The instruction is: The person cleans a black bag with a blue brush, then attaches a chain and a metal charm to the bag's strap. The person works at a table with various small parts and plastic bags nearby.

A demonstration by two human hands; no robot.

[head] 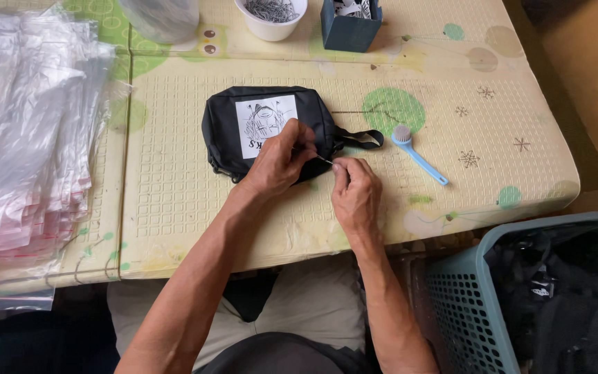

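A small black pouch [224, 131] with a white printed patch and a short strap lies on the pale yellow mat-covered table [493, 173]. My left hand [279, 163] rests on the pouch's front right edge, fingers pinched at its zipper area. Just to the right, my right hand [356, 190] pinches a thin metal pin or wire [324, 160] that spans the small gap between both hands. Both hands touch this thin piece at the pouch's edge.
A light blue brush [417, 156] lies right of the pouch. At the back stand a white cup of small metal pieces [271, 15] and a dark teal box [349, 28]. Clear plastic bags [25, 138] pile at left. A teal basket [465, 305] with black items sits lower right.
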